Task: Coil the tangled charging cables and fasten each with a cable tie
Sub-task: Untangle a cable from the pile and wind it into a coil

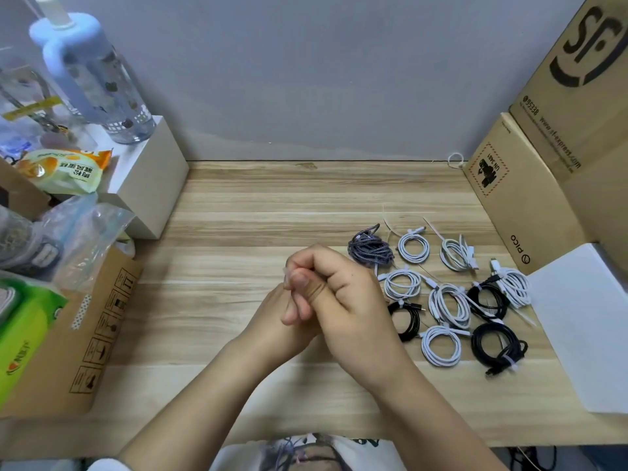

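a wooden table (272, 205) is lying before a grey wall (306, 62). at far left a clear bottle (102, 83) is standing on a white box (153, 171), with a snack packet (64, 171) beside it. cardboard boxes (560, 130) are leaning at far right, a white sheet (584, 321) lying nearer.

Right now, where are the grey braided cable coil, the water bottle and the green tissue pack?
grey braided cable coil (370, 249), head view, middle of the bundle.
water bottle (102, 83), head view, clear patterned body.
green tissue pack (23, 331), head view, its green side.
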A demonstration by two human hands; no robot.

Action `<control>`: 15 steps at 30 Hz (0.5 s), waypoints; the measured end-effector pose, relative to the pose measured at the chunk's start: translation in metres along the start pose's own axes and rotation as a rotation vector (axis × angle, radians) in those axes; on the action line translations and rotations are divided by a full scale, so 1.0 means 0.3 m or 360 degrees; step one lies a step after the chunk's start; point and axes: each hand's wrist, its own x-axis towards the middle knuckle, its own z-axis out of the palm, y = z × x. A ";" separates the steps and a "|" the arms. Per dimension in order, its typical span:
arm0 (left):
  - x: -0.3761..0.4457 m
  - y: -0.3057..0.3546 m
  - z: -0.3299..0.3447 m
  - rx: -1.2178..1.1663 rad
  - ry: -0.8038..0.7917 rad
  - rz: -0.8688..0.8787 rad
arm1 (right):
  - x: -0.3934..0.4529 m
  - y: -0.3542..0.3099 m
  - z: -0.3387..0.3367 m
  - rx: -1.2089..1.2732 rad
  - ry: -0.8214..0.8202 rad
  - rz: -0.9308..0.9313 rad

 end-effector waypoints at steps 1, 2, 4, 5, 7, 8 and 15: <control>0.003 0.001 0.001 -0.0097 -0.0061 -0.0174 | -0.009 -0.005 0.001 0.0109 -0.0012 0.0033; 0.003 0.015 0.000 -0.0275 -0.0061 -0.0266 | -0.017 -0.011 0.000 0.0192 -0.0004 0.0053; 0.020 0.038 -0.008 -0.0486 -0.0033 -0.0323 | -0.031 -0.021 -0.014 0.0373 0.0013 0.0098; 0.034 0.039 -0.013 -0.0498 -0.0006 -0.0293 | -0.037 -0.027 -0.028 0.0461 0.0018 0.0113; 0.057 0.025 -0.025 -0.0509 -0.0036 -0.0250 | -0.050 -0.034 -0.065 0.0617 0.0017 0.0120; 0.063 0.019 -0.029 -0.0606 -0.0062 -0.0197 | -0.057 -0.036 -0.087 0.0688 0.0018 0.0113; 0.044 0.021 -0.050 -0.1240 -0.0298 -0.0041 | -0.079 -0.048 -0.173 0.1108 0.0082 0.0005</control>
